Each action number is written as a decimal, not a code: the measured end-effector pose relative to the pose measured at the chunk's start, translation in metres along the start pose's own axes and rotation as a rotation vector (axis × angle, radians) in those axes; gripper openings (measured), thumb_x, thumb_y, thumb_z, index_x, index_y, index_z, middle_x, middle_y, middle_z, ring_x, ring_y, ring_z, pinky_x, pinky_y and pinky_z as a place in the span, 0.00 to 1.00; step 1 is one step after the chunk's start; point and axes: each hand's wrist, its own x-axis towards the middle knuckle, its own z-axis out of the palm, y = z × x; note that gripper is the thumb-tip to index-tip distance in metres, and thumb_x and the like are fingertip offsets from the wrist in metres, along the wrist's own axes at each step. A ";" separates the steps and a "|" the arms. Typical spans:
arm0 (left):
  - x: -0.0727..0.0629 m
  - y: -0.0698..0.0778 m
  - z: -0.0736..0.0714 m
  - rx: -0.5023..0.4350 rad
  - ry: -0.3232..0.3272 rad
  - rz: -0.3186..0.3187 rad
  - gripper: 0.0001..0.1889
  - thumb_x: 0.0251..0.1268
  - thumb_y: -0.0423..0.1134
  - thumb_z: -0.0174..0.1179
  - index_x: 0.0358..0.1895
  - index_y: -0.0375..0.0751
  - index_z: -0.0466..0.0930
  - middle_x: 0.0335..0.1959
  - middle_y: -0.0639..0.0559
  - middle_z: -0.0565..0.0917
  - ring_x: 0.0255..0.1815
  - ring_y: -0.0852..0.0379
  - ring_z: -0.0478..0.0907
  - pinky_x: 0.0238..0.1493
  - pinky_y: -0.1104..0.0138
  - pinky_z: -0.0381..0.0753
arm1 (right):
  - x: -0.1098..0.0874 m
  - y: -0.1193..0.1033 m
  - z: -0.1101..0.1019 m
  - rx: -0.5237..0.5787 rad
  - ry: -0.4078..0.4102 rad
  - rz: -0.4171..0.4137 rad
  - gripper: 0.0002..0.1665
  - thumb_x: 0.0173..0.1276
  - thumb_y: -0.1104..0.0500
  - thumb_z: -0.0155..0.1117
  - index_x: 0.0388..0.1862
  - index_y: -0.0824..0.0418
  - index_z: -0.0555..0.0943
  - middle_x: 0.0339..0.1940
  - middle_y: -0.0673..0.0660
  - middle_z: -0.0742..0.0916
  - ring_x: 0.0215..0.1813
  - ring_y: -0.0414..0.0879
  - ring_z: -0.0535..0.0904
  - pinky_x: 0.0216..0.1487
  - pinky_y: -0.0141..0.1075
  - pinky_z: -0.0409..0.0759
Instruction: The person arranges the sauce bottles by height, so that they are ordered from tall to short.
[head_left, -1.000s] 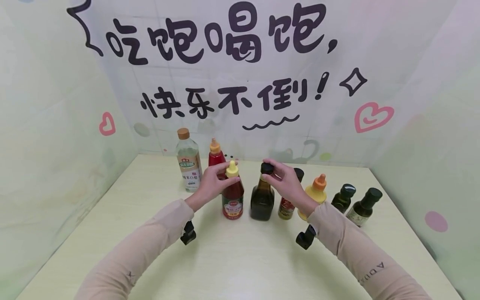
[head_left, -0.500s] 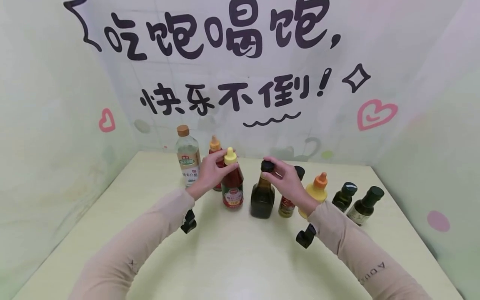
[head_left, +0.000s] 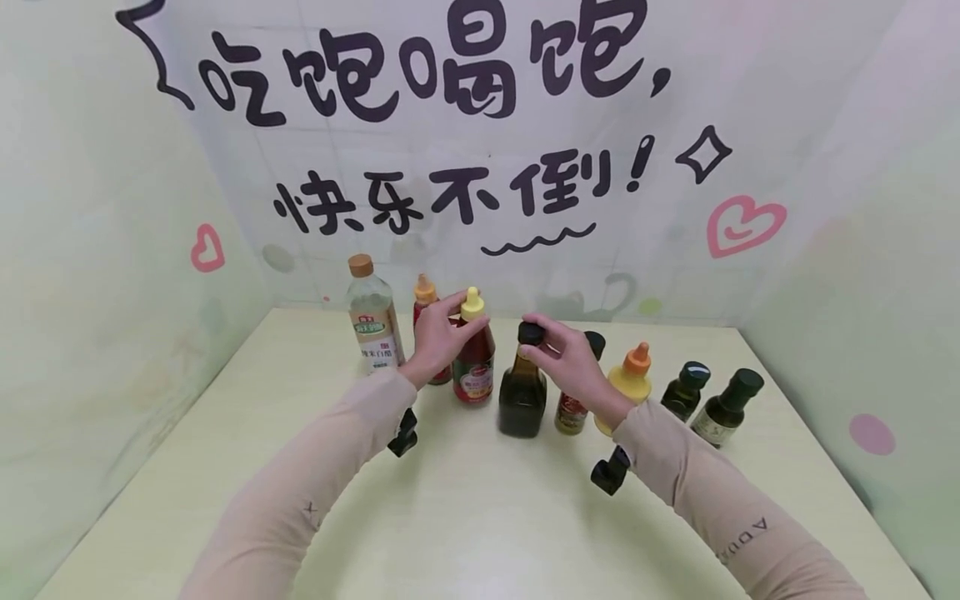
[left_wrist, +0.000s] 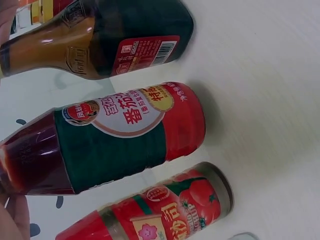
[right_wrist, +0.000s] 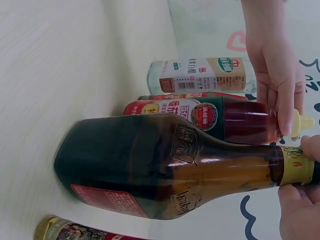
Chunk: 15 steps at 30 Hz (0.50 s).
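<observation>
Presently gripping the ketchup bottle [head_left: 474, 379] with the left hand [head_left: 437, 337], clamped about neck and yellow cap [head_left: 472, 307], and the dark sauce bottle [head_left: 522, 400] with the right hand [head_left: 573, 358], clamped at neck and black cap [head_left: 531, 334]. Located side by side, apart, between the second ketchup bottle [left_wrist: 162, 212] and the slim red-labelled bottle [head_left: 572, 412]. Unable to confirm ketchup base contact with the counter [head_left: 457, 508]. Advisable, in judgement: hold vertical, seat each base flat, avoid knocking neighbours. Noted: pale counter with faint grain, enclosed by pale walls [head_left: 660, 279]; black lettering [head_left: 461, 196] at the back.
</observation>
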 end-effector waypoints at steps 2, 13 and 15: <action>0.001 0.001 0.003 0.010 0.000 -0.006 0.23 0.51 0.43 0.64 0.53 0.42 0.75 0.48 0.48 0.79 0.46 0.55 0.76 0.41 0.66 0.77 | 0.000 0.000 0.000 -0.011 -0.002 -0.001 0.26 0.59 0.67 0.60 0.58 0.66 0.69 0.57 0.64 0.73 0.57 0.50 0.70 0.52 0.33 0.70; 0.010 0.002 0.019 0.038 0.053 0.002 0.24 0.50 0.43 0.65 0.54 0.42 0.75 0.48 0.47 0.79 0.43 0.56 0.77 0.39 0.67 0.78 | -0.001 -0.002 -0.001 -0.024 -0.014 0.020 0.26 0.60 0.65 0.59 0.58 0.64 0.69 0.58 0.63 0.72 0.58 0.50 0.69 0.53 0.34 0.69; 0.012 0.002 0.021 0.049 0.067 0.013 0.25 0.50 0.43 0.65 0.54 0.42 0.75 0.47 0.47 0.79 0.43 0.56 0.77 0.38 0.68 0.78 | -0.001 -0.002 -0.001 -0.023 -0.012 0.020 0.26 0.59 0.65 0.60 0.58 0.64 0.69 0.58 0.63 0.73 0.58 0.50 0.69 0.53 0.34 0.69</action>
